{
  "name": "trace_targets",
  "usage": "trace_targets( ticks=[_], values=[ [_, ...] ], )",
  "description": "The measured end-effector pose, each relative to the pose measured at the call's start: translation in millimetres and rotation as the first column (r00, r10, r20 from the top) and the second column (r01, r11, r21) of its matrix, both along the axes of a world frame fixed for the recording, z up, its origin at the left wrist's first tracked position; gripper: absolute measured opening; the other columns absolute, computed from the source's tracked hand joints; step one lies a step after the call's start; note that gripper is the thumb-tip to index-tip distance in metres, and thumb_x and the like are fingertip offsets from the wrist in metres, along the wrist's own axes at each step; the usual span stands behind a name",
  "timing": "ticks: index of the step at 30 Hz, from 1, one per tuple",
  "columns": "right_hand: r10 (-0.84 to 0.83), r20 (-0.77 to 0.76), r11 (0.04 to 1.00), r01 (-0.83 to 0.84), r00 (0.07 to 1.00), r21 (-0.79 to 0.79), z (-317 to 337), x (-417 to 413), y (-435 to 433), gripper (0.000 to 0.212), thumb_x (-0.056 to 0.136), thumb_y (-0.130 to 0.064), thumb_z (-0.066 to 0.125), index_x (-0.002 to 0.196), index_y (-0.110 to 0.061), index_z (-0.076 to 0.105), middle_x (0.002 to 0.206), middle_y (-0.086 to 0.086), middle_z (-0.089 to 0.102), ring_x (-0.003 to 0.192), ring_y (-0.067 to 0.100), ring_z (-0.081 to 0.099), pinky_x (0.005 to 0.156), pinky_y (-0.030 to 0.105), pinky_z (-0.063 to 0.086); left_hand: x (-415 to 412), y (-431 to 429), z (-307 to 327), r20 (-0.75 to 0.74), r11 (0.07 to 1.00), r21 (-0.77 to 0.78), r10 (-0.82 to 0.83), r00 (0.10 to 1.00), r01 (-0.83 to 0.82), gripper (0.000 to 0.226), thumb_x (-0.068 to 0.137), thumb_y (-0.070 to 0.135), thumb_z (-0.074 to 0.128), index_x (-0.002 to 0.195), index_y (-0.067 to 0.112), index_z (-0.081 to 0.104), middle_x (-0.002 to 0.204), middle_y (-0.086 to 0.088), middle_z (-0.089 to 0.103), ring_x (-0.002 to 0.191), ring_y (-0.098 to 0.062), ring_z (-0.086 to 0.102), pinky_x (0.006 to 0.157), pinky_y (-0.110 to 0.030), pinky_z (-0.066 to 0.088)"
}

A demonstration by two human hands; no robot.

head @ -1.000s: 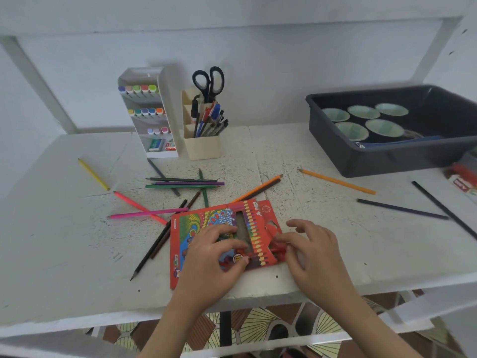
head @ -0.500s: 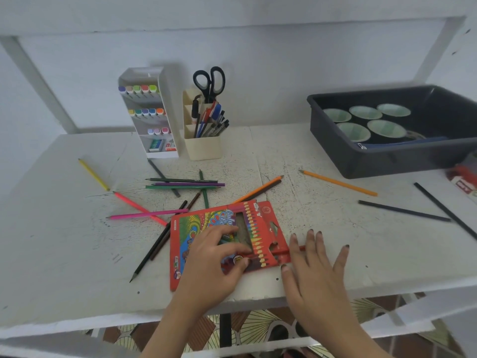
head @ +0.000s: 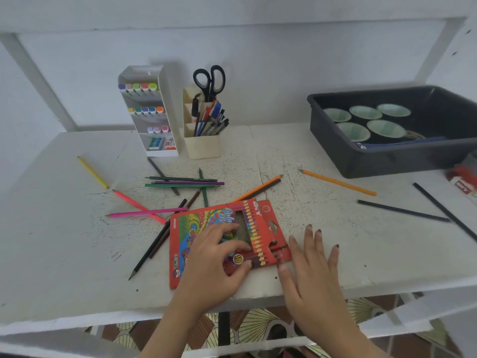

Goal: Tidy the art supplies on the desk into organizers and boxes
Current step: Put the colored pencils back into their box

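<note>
A red colour-pencil box lies flat at the desk's near edge. My left hand lies on it, its fingers and thumb curled over the box's lower middle. My right hand rests flat beside the box's right end with fingers spread, the thumb touching the flap. Loose pencils lie scattered: a yellow pencil far left, pink pencils, green and purple pencils, an orange pencil and dark pencils on the right.
A white marker organizer and a cream pen holder with scissors stand at the back. A dark bin with several green cups sits back right. A red item lies at the right edge.
My right hand let go of the box's flap end, opened flat and spread its fingers on the desk beside the box. My left hand stayed on the box.
</note>
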State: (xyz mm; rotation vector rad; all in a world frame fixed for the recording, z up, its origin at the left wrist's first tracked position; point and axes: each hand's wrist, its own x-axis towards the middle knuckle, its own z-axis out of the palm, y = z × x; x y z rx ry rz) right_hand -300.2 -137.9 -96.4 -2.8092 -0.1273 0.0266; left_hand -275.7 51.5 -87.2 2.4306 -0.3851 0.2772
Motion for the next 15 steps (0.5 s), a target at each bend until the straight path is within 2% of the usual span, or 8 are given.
trace_targets(
  ticks=[3, 7, 9, 12, 15],
  values=[
    [0.037, -0.019, 0.999, -0.037, 0.999, 0.003, 2, 0, -1, 0.076, 0.083, -0.057, -0.007, 0.151, -0.026, 0.004, 0.141, -0.006, -0.041, 0.13, 0.011, -0.044, 0.097, 0.03, -0.039, 0, 0, 0, 0.003, 1.0, 0.002, 0.003, 1.0, -0.003, 0.02, 0.072, 0.041, 0.067, 0.088, 0.03, 0.07, 0.119, 0.012, 0.057, 0.117, -0.008, 0.047, 0.096, -0.028, 0.027],
    [0.098, -0.003, 0.994, -0.098, 0.995, -0.047, 1, -3, 2, 0.075, 0.081, -0.058, -0.014, 0.149, -0.03, -0.002, 0.136, -0.006, -0.049, 0.129, 0.013, -0.046, 0.099, 0.034, -0.038, 0, 0, -1, -0.001, 1.0, 0.001, 0.001, 1.0, -0.001, 0.02, 0.072, 0.042, 0.066, 0.088, 0.031, 0.07, 0.12, 0.013, 0.056, 0.117, -0.006, 0.046, 0.096, -0.025, 0.026],
    [0.109, 0.001, 0.994, -0.109, 0.994, 0.014, -1, -3, 3, 0.068, 0.086, -0.056, -0.006, 0.15, -0.034, 0.002, 0.136, -0.01, -0.048, 0.129, 0.01, -0.045, 0.101, 0.033, -0.037, 0, 0, -1, 0.002, 1.0, 0.001, -0.001, 1.0, 0.001, 0.019, 0.072, 0.042, 0.067, 0.087, 0.031, 0.07, 0.119, 0.014, 0.056, 0.116, -0.004, 0.045, 0.097, -0.019, 0.023],
    [0.108, 0.049, 0.979, -0.115, 0.993, 0.168, 1, 0, 2, 0.062, 0.089, -0.051, 0.01, 0.147, -0.034, 0.025, 0.143, -0.014, -0.035, 0.131, 0.002, -0.039, 0.105, 0.029, -0.031, 1, 0, -2, 0.003, 1.0, -0.005, -0.003, 1.0, 0.003, 0.017, 0.071, 0.041, 0.067, 0.085, 0.032, 0.069, 0.118, 0.014, 0.056, 0.115, -0.001, 0.044, 0.098, -0.014, 0.021],
    [0.098, 0.152, 0.959, -0.134, 0.984, 0.249, 9, 17, -3, 0.051, 0.092, -0.043, 0.024, 0.137, -0.033, 0.046, 0.153, -0.011, -0.008, 0.137, -0.004, -0.022, 0.109, 0.025, -0.024, 1, 1, -2, -0.01, 1.0, -0.001, -0.004, 1.0, 0.004, 0.016, 0.071, 0.042, 0.066, 0.084, 0.033, 0.069, 0.119, 0.016, 0.055, 0.117, -0.002, 0.043, 0.098, -0.013, 0.019]
  ],
)
